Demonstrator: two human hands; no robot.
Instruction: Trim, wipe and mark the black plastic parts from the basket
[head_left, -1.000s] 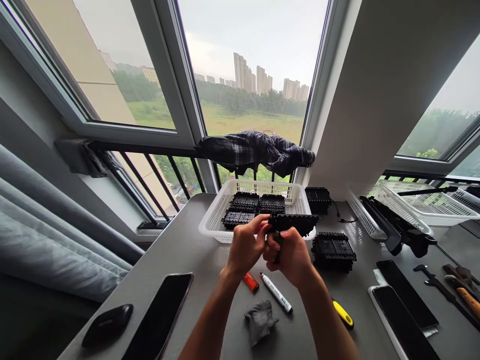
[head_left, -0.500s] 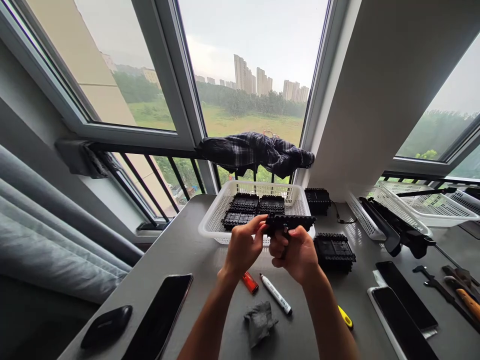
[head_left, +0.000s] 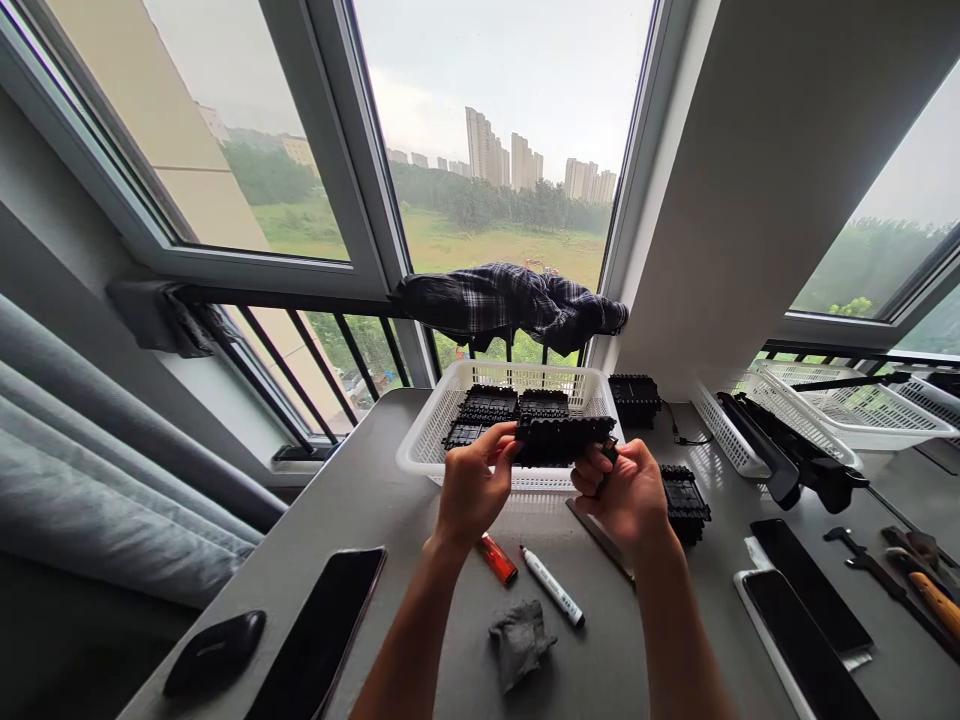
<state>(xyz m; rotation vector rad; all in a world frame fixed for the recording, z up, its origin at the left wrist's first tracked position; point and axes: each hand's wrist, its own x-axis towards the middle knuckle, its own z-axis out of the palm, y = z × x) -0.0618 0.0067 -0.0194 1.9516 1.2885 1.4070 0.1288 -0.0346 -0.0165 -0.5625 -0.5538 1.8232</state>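
My left hand (head_left: 476,485) pinches the left end of a black plastic part with toothed edges (head_left: 564,440), held up level over the near rim of a white perforated basket (head_left: 420,466). Closed around a small dark tool (head_left: 609,452) is my right hand (head_left: 626,495), at the right end of that part. The tool's kind is mostly hidden by the fingers. Inside the basket lie several similar black parts (head_left: 487,403). More such parts (head_left: 684,505) are stacked to the right of my right hand, and another stack (head_left: 634,400) stands beside the basket.
On the grey table (head_left: 375,610) lie a red-orange object (head_left: 497,560), a white marker (head_left: 553,587), a crumpled grey cloth (head_left: 521,643) and a thin flat strip (head_left: 602,540). Phones (head_left: 810,650), a black mouse-like object (head_left: 214,652) and tools (head_left: 934,600) lie at the sides.
My right hand has moved right with the small tool, from under the part's middle to its right end. The part has shifted slightly left and turned. The thin strip now shows; the yellow-handled object is hidden.
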